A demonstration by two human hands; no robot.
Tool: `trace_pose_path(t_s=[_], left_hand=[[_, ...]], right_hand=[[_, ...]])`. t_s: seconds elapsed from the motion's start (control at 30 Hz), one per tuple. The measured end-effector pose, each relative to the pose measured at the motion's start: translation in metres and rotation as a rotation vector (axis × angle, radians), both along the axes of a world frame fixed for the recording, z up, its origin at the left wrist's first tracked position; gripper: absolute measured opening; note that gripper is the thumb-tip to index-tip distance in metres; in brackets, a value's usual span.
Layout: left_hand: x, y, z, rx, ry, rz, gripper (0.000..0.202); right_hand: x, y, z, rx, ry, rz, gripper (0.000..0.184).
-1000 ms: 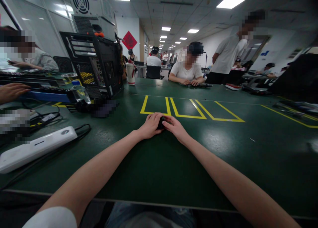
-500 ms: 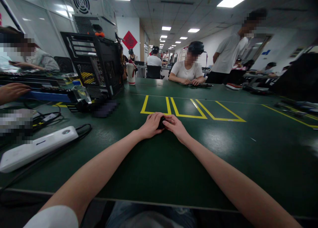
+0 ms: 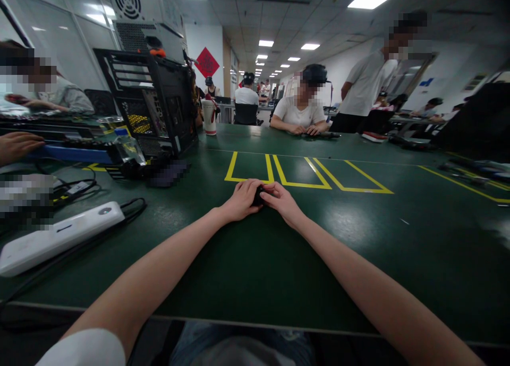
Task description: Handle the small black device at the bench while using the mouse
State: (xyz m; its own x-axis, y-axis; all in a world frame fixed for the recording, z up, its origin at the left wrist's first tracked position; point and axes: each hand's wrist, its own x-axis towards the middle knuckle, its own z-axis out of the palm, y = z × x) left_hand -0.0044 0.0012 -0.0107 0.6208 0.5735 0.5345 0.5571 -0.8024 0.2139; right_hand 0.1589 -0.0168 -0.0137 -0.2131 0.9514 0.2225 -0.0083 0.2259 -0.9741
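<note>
Both my arms reach out over the dark green table. My left hand and my right hand meet in front of me, fingers curled round a small black object that rests on the table. Most of the object is hidden by my fingers, so I cannot make out what it is. The hands lie just below a yellow taped rectangle.
A white power strip with black cables lies at the left. Behind it stand an open black computer case and a blue-edged tray touched by another person's hand. Across the table a person sits; another stands.
</note>
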Motion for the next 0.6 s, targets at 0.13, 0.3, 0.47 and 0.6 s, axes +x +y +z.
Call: trace_pose_path(t_s=[0.13,0.3,0.47,0.6], left_hand=[[0.0002,-0.0002,-0.0004,-0.003,0.003,0.007,0.057],[0.0004,-0.0002,-0.0004,-0.011,0.009,0.008,0.058],[0.0007,0.0005,-0.0009,-0.013,0.000,-0.001,0.057],[0.0012,0.0012,-0.0014,0.001,-0.005,0.005,0.056]], right_hand=[[-0.0012,0.0012,0.0004,-0.068,0.023,-0.021,0.034],[0.0013,0.0037,-0.0008,-0.084,0.044,0.048,0.034],[0.0010,0.0001,0.0004,0.008,0.064,0.071,0.037],[-0.0019,-0.0026,0.0031,-0.006,0.020,-0.017,0.025]])
